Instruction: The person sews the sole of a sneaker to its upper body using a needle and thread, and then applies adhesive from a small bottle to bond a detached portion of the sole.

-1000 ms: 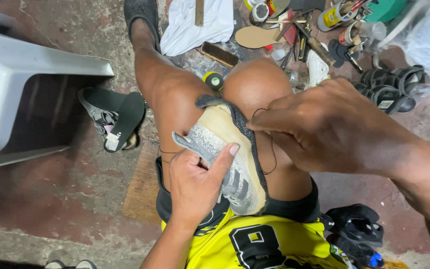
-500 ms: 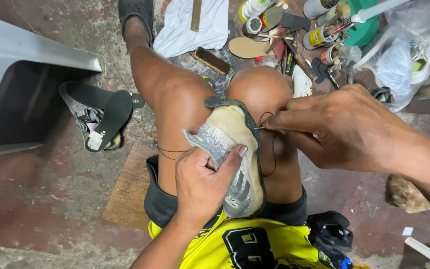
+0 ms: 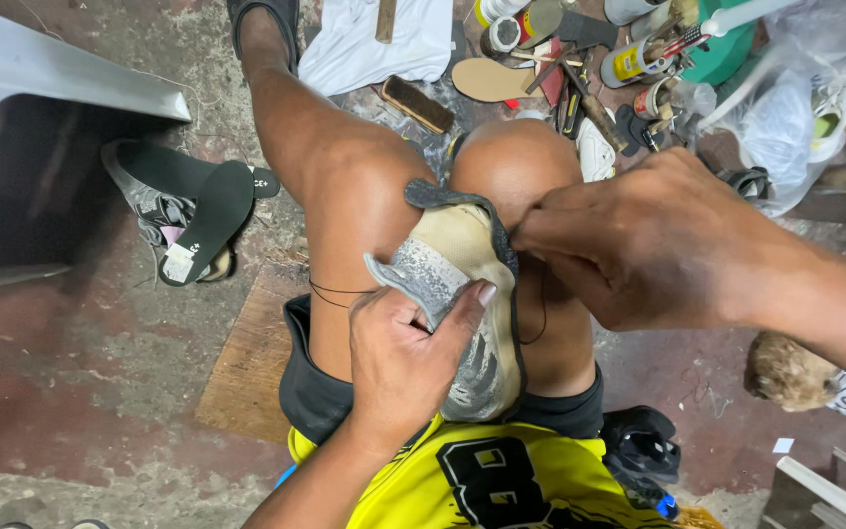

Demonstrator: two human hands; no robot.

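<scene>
A grey and cream shoe (image 3: 467, 294) lies sole-up, wedged between my knees. My left hand (image 3: 403, 362) grips its near side, thumb pressed across the grey sole. My right hand (image 3: 638, 240) pinches at the shoe's right edge near the toe, fingers closed tight on something too small to make out. A thin dark thread (image 3: 330, 291) runs from the shoe across my left thigh, and a loop of it (image 3: 540, 323) hangs by my right knee.
A grey plastic chair (image 3: 41, 127) stands at the left, with a sneaker and loose black insoles (image 3: 193, 211) beside it. Ahead lie a white cloth (image 3: 364, 44), a brush (image 3: 418, 103), a tan insole (image 3: 492, 78), glue tins and tools. Plastic bags (image 3: 785, 108) sit at right. A wooden board (image 3: 252, 362) lies under my thigh.
The view has shifted slightly, so the chair and clutter sit differently in frame. My right hand has moved in closer against the shoe's edge. My left hand keeps its grip.
</scene>
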